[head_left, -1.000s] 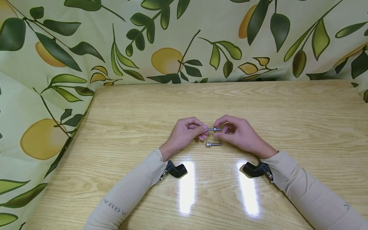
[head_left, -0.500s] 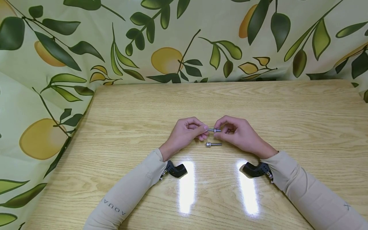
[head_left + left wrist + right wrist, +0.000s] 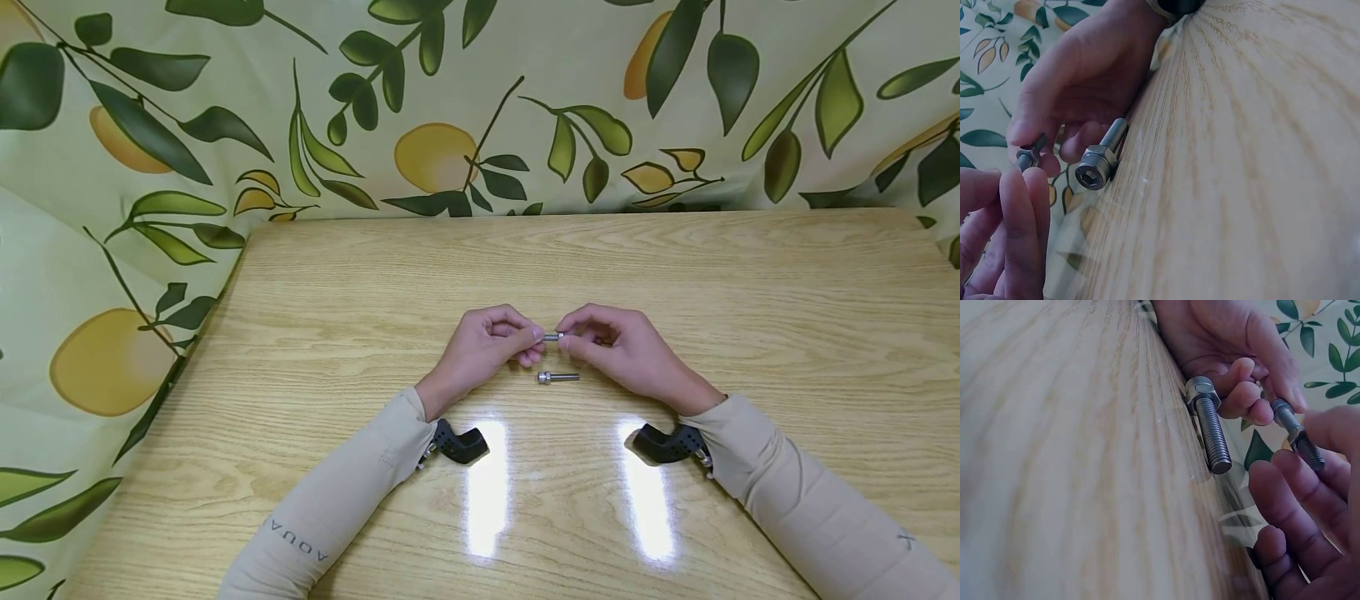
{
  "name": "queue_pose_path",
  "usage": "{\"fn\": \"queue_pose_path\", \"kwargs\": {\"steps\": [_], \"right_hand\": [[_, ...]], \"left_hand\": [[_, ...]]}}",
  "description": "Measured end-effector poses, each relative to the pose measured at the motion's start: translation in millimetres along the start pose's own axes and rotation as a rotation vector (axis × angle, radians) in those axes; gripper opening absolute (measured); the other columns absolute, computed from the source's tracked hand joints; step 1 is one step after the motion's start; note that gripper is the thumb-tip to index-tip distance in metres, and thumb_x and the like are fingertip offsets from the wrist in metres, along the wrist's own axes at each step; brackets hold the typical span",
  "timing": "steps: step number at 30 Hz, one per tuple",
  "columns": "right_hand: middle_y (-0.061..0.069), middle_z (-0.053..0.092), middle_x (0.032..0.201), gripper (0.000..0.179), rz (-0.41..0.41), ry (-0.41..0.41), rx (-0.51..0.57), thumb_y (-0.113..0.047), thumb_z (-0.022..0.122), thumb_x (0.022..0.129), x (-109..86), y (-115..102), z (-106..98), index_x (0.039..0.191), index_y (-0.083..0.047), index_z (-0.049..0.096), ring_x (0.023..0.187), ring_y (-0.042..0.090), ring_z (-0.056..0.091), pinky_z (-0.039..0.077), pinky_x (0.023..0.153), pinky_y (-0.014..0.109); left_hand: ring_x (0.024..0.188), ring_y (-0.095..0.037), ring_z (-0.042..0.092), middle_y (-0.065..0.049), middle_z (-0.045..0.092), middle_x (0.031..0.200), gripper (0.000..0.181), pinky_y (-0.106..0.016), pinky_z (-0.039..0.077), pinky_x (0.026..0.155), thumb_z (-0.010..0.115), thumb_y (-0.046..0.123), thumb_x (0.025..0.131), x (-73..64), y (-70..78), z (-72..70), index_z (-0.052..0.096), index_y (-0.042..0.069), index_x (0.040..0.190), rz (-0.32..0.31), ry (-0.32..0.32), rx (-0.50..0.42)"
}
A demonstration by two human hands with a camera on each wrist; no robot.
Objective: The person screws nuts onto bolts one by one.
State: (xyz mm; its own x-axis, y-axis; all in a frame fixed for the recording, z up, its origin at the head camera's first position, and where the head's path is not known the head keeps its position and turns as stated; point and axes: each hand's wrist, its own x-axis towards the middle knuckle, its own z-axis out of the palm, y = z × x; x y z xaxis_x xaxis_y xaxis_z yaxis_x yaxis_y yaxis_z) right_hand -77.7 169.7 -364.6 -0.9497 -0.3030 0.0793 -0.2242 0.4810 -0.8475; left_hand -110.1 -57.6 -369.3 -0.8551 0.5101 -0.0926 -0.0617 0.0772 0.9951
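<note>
My left hand [image 3: 491, 337] pinches a metal bolt [image 3: 1287, 419] near its head, between thumb and fingers. The bolt lies level above the table, its threaded end toward my right hand [image 3: 618, 346]. A nut [image 3: 1298, 439] sits partway along its thread. My right thumb and fingertips are on the nut from both sides; in the head view they cover the bolt's threaded tip. Just below the hands a second bolt [image 3: 562, 377] lies on the table, head to the left. That one has a nut [image 3: 1102, 153] up against its socket head [image 3: 1091, 176].
The wood-grain table [image 3: 375, 275] extends around both hands. A leaf-and-fruit patterned cloth [image 3: 247, 100] hangs behind it and at the left. Black wrist-worn camera mounts [image 3: 461, 444] sit under both wrists, near two bright reflections on the table.
My right thumb and fingers have closed in around the nut, and the bolt's tip that showed before is now covered in the head view. My left hand has stayed in place.
</note>
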Motion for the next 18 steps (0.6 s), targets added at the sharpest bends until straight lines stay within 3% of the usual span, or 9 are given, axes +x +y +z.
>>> {"fn": "queue_pose_path", "kwargs": {"steps": [7, 13, 18], "right_hand": [[0.001, 0.069, 0.084, 0.026, -0.014, 0.014, 0.027, -0.024, 0.074, 0.087, -0.9, -1.0, -1.1, 0.111, -0.019, 0.065, 0.066, 0.01, 0.061, 0.047, 0.06, 0.021], [0.001, 0.069, 0.075, 0.017, 0.02, 0.003, 0.032, -0.032, 0.069, 0.091, 0.6, -1.4, -0.8, 0.105, -0.022, 0.067, 0.065, 0.011, 0.063, 0.051, 0.061, 0.022], [-0.002, 0.069, 0.096, 0.029, 0.031, -0.017, 0.047, -0.03, 0.072, 0.089, 1.0, -1.0, -2.0, 0.114, -0.019, 0.063, 0.069, 0.012, 0.063, 0.05, 0.063, 0.021]], "left_hand": [[0.073, -0.017, 0.073, -0.013, 0.076, 0.086, 0.017, -0.033, 0.063, 0.073, 0.067, 0.02, 0.093, 0.4, 3.5, 3.3, 0.068, 0.003, 0.098, 0.019, 0.007, -0.013], [0.074, -0.017, 0.073, -0.016, 0.076, 0.089, 0.018, -0.034, 0.064, 0.074, 0.068, 0.02, 0.093, 0.0, 3.0, 4.9, 0.068, 0.002, 0.099, 0.022, 0.001, -0.036], [0.074, -0.015, 0.073, -0.016, 0.076, 0.089, 0.017, -0.034, 0.064, 0.075, 0.067, 0.019, 0.093, 1.0, 0.3, 4.8, 0.068, 0.002, 0.098, 0.005, -0.006, -0.03]]}}
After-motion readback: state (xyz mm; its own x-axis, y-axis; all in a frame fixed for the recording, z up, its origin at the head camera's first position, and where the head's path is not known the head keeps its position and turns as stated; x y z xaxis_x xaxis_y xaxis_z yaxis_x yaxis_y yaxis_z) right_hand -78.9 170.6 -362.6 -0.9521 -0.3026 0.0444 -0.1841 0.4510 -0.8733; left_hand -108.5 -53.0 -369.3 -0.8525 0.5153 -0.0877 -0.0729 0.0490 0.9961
